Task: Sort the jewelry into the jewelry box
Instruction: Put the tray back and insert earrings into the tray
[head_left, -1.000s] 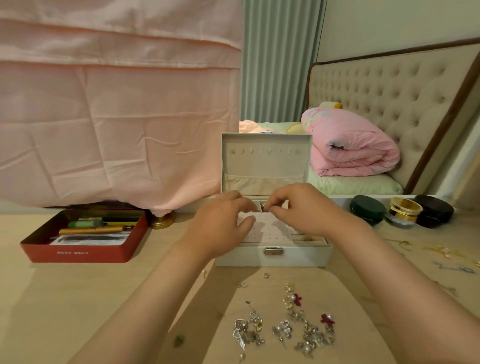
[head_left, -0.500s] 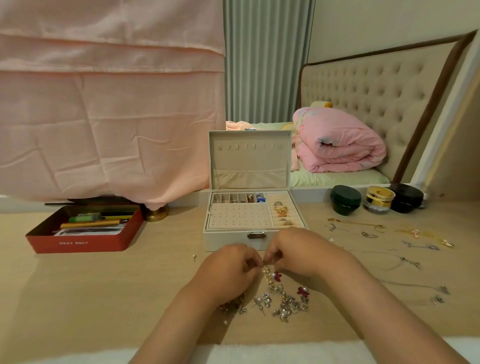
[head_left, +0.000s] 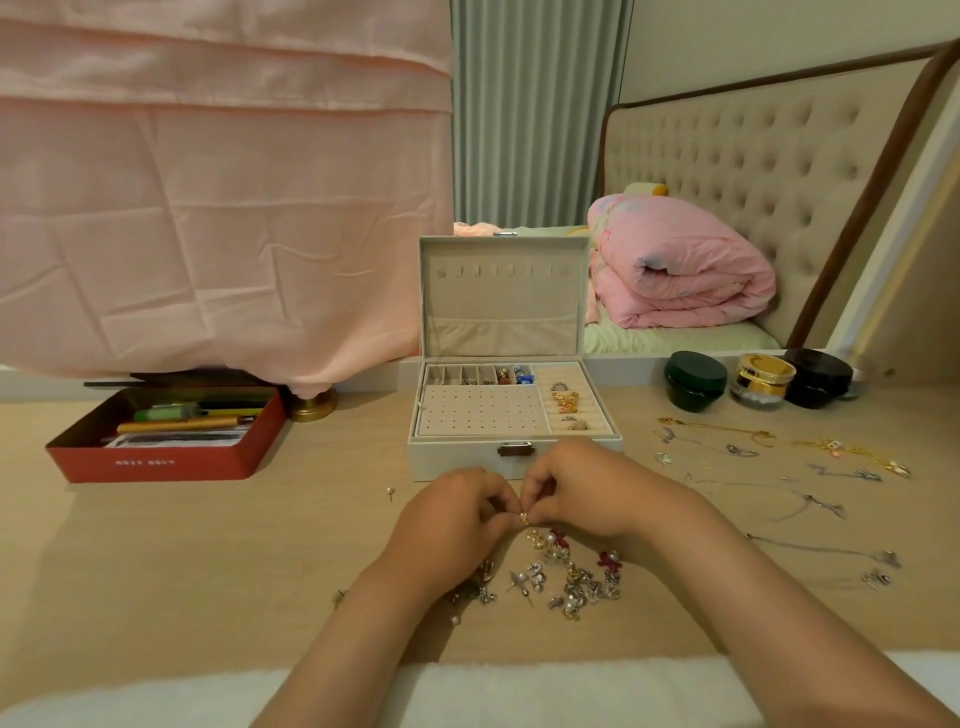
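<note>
A red rectangular tin (head_left: 156, 449) of pens sits on the pale wooden surface (head_left: 208, 545) left of the open white jewelry box (head_left: 457, 462); three round jars (head_left: 763, 382) and loose thin chains (head_left: 727, 441) lie to its right. The left hand (head_left: 452, 519) covers part of the heap of small silver and pearl earrings (head_left: 571, 582). It and the right hand (head_left: 582, 493) pinch one small gold earring (head_left: 523, 518) between their fingertips, just above that heap.
</note>
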